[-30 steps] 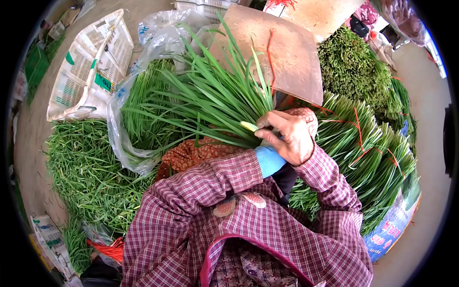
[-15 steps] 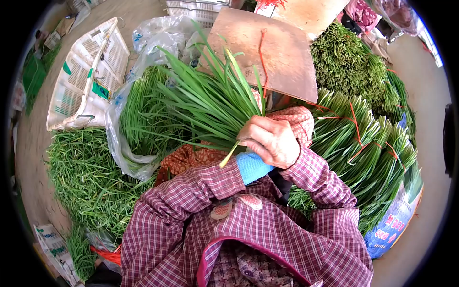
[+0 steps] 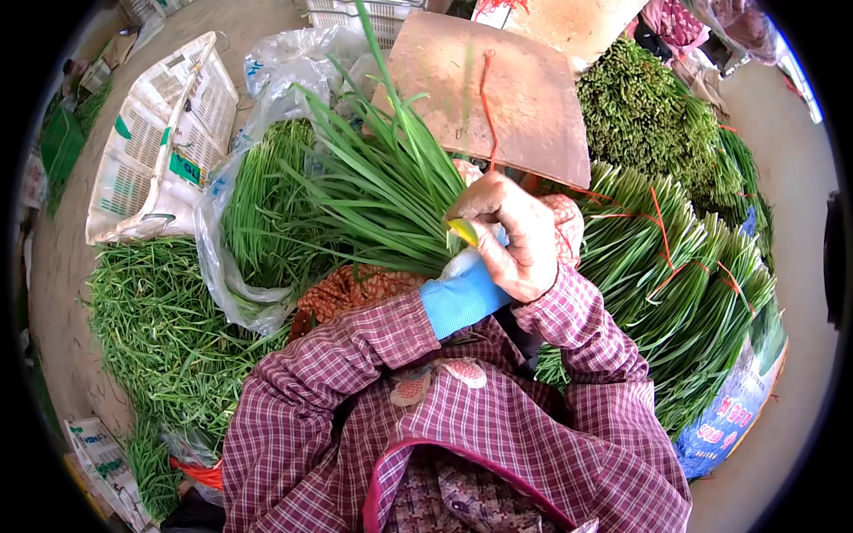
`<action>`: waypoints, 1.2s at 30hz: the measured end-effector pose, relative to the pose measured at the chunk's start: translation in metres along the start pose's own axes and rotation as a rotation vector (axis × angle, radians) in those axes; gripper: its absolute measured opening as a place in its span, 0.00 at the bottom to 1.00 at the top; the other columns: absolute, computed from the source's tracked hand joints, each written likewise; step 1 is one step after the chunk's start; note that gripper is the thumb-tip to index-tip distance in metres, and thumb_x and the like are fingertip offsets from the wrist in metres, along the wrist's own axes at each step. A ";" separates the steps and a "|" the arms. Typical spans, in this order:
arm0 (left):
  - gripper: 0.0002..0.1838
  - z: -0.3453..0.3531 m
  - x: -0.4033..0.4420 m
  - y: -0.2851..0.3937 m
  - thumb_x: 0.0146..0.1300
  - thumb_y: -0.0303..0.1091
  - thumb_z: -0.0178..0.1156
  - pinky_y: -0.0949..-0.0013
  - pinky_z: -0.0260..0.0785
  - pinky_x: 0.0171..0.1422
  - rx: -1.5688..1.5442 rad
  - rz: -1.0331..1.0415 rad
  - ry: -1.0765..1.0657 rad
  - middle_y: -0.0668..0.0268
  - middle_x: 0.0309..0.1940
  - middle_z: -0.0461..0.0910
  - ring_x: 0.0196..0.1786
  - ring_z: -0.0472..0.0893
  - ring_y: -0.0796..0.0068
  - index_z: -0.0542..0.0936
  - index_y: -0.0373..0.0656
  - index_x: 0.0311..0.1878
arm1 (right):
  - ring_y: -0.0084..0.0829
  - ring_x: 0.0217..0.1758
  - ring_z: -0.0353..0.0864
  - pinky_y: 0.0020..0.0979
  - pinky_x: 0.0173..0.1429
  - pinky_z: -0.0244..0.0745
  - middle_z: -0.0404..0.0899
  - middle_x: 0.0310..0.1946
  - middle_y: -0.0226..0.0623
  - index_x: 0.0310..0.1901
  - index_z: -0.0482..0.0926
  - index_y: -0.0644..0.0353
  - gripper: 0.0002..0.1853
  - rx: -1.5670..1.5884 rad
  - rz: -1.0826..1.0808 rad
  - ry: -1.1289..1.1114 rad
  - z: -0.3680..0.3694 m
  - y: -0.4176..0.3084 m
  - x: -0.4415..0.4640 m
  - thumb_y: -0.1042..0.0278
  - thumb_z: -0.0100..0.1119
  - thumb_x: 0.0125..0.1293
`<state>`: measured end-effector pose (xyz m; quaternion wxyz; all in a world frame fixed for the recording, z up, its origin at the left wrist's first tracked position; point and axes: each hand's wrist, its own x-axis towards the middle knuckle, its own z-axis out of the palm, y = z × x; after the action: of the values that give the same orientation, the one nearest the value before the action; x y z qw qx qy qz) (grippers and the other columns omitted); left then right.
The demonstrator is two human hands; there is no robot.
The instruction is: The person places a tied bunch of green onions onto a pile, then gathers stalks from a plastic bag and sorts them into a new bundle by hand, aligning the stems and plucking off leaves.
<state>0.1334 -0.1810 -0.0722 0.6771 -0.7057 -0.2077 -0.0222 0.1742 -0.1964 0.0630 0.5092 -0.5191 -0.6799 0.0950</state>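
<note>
A loose bunch of long green garlic chives fans out up and to the left in front of my chest. My left hand, in a blue glove, is wrapped around its base, its fingers largely hidden behind the other hand. Crossing over it, my bare right hand has thumb and forefinger pinched on a yellowed leaf beside the stem ends. Below the bunch, a patterned orange-brown cloth covers my lap.
Loose chives are heaped at left, beside more in a clear plastic bag. A white crate stands behind. Ahead lies a board with a red tie. Tied chive bundles are stacked at right.
My right hand has risen slightly and turned, and the yellow leaf has gone from hanging below it to sitting between its fingers. More of the blue glove shows. The bunch has shifted slightly.
</note>
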 end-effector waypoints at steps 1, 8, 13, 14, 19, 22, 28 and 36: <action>0.17 -0.007 0.008 0.006 0.75 0.45 0.39 0.68 0.64 0.62 0.256 -0.023 -0.225 0.64 0.47 0.73 0.52 0.72 0.72 0.71 0.47 0.54 | 0.31 0.34 0.78 0.30 0.39 0.73 0.77 0.31 0.37 0.33 0.76 0.62 0.03 0.061 -0.053 0.068 0.001 0.000 0.007 0.76 0.61 0.61; 0.09 0.023 -0.014 -0.038 0.66 0.36 0.50 0.59 0.64 0.58 -1.584 0.451 0.204 0.70 0.33 0.78 0.40 0.77 0.69 0.80 0.51 0.39 | 0.18 0.29 0.77 0.19 0.33 0.74 0.78 0.33 0.32 0.43 0.72 0.65 0.07 0.436 -0.122 0.495 -0.021 -0.032 0.067 0.76 0.58 0.66; 0.04 0.030 -0.020 -0.050 0.55 0.33 0.55 0.67 0.65 0.54 -1.540 0.307 0.384 0.73 0.27 0.72 0.34 0.74 0.73 0.75 0.53 0.35 | 0.14 0.22 0.73 0.17 0.28 0.69 0.75 0.26 0.25 0.44 0.71 0.64 0.08 0.291 0.267 0.149 -0.027 -0.019 0.058 0.75 0.57 0.67; 0.04 0.030 -0.021 -0.050 0.55 0.33 0.55 0.67 0.65 0.54 -1.540 0.309 0.385 0.73 0.27 0.72 0.34 0.74 0.73 0.75 0.53 0.35 | 0.16 0.23 0.74 0.20 0.27 0.69 0.75 0.24 0.28 0.43 0.72 0.65 0.07 0.232 0.347 0.071 -0.028 -0.008 0.053 0.74 0.57 0.66; 0.04 0.031 -0.023 -0.051 0.56 0.33 0.54 0.62 0.65 0.55 -1.614 0.322 0.400 0.70 0.28 0.73 0.35 0.75 0.71 0.75 0.50 0.35 | 0.49 0.29 0.80 0.42 0.36 0.74 0.79 0.25 0.53 0.38 0.81 0.65 0.12 -0.209 0.387 -0.237 -0.023 0.062 0.024 0.65 0.56 0.60; 0.04 0.031 -0.023 -0.048 0.58 0.34 0.53 0.58 0.64 0.57 -1.610 0.328 0.413 0.69 0.28 0.75 0.36 0.76 0.69 0.76 0.49 0.34 | 0.37 0.27 0.81 0.35 0.36 0.74 0.80 0.25 0.47 0.42 0.81 0.67 0.12 -0.233 0.337 -0.373 -0.013 0.066 0.018 0.68 0.55 0.63; 0.05 0.031 -0.023 -0.043 0.59 0.37 0.52 0.57 0.64 0.56 -1.550 0.281 0.464 0.69 0.29 0.77 0.37 0.76 0.70 0.76 0.50 0.35 | 0.48 0.35 0.82 0.41 0.44 0.76 0.82 0.30 0.52 0.36 0.84 0.66 0.16 -0.251 0.396 -0.385 -0.003 0.066 0.021 0.59 0.61 0.56; 0.05 0.038 -0.024 -0.054 0.52 0.35 0.55 0.60 0.68 0.59 -1.703 0.194 0.430 0.70 0.31 0.74 0.42 0.75 0.71 0.76 0.52 0.33 | 0.32 0.24 0.77 0.32 0.33 0.72 0.77 0.21 0.41 0.37 0.80 0.66 0.14 0.138 0.561 -0.223 -0.009 0.065 0.011 0.62 0.58 0.58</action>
<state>0.0844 -0.1509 -0.0315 -0.0550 -0.9655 0.0720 -0.2443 0.2218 -0.1624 0.0314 0.4195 -0.6369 -0.5538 0.3342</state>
